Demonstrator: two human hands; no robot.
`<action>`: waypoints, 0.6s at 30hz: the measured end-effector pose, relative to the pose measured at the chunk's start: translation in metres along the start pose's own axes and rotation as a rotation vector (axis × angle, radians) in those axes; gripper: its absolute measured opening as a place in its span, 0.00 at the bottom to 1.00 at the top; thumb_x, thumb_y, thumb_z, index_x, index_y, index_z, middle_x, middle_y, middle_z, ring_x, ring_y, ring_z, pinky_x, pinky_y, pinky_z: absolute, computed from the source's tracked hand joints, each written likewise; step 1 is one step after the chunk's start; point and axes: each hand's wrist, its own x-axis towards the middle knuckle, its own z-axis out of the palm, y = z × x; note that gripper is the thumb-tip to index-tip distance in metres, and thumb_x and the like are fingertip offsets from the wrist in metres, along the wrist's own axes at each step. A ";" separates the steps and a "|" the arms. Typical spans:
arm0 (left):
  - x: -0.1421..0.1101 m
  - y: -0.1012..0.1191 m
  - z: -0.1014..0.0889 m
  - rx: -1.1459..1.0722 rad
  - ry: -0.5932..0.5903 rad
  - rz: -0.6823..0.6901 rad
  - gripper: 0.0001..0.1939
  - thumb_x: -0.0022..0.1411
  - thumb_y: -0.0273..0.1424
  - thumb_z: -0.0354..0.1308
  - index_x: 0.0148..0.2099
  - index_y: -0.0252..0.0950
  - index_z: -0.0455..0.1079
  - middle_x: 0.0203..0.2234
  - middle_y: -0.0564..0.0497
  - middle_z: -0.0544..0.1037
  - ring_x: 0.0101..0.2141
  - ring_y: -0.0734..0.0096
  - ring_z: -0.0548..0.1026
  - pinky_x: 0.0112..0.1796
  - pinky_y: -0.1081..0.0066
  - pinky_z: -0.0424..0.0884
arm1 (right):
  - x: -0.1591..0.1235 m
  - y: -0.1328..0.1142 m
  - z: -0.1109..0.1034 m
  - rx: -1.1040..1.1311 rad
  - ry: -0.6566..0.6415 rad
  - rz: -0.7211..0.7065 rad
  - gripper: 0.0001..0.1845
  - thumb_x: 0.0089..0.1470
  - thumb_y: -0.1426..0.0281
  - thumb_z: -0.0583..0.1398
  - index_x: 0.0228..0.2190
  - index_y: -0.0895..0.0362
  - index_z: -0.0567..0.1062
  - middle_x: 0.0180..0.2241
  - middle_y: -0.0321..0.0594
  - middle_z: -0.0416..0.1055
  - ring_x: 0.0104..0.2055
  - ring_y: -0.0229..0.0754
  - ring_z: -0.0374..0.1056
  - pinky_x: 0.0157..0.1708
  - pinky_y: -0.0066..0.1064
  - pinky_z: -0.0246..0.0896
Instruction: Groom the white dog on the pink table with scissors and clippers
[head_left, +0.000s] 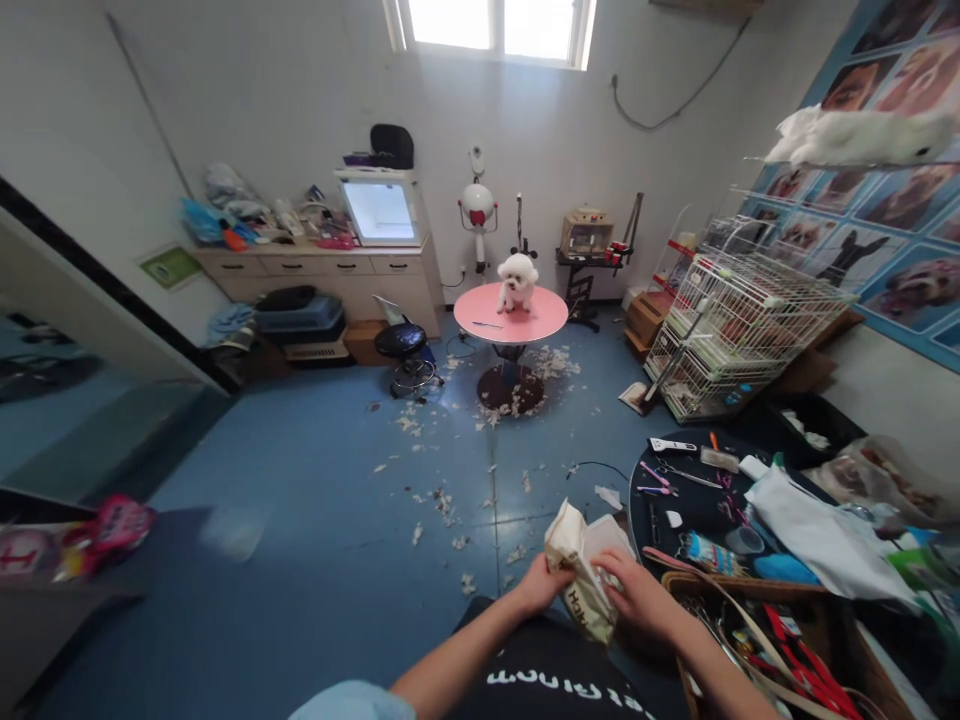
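Observation:
In front of my body is a cream packet (568, 537) with dark lettering on its side, partly covered by my fingers. My left hand (545, 583) is closed on the packet's left side. On the other side, my right hand (632, 588) grips the packet with bent fingers. A pale, whitish flap or sheet (609, 535) shows just above the right fingers; I cannot tell whether it is part of the packet. What lies inside the packet is hidden. Further off, a fluffy white dog (517, 282) sits on a round pink table (480, 312).
At my right stands a dark round table (701, 490) with clippers (673, 446), scissors and combs. A brown basket (679, 580) of tools and straps is close by my right arm. Fur clippings (442, 500) litter the blue floor. Wire cages (720, 330) stand further right.

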 end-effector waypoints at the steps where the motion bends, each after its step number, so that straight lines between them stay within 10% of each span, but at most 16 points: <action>1: 0.000 0.001 0.000 0.002 -0.005 -0.007 0.13 0.44 0.22 0.63 0.36 0.30 0.79 0.30 0.50 0.80 0.35 0.66 0.73 0.43 0.68 0.72 | 0.000 -0.001 -0.002 -0.014 -0.017 0.019 0.25 0.54 0.76 0.57 0.51 0.54 0.82 0.52 0.51 0.78 0.53 0.51 0.75 0.57 0.41 0.69; 8: 0.005 -0.001 0.003 0.036 -0.032 -0.036 0.10 0.43 0.24 0.62 0.33 0.31 0.75 0.28 0.52 0.77 0.33 0.67 0.70 0.42 0.68 0.70 | 0.000 -0.003 0.002 -0.085 0.077 0.048 0.14 0.56 0.72 0.58 0.38 0.50 0.84 0.39 0.44 0.79 0.38 0.49 0.74 0.42 0.34 0.69; 18: 0.004 -0.003 0.007 0.008 -0.148 0.043 0.14 0.44 0.23 0.62 0.38 0.32 0.76 0.32 0.52 0.79 0.38 0.65 0.73 0.49 0.67 0.70 | -0.010 -0.013 -0.019 -0.051 -0.062 0.048 0.11 0.58 0.67 0.57 0.27 0.54 0.76 0.39 0.45 0.77 0.43 0.48 0.72 0.48 0.38 0.65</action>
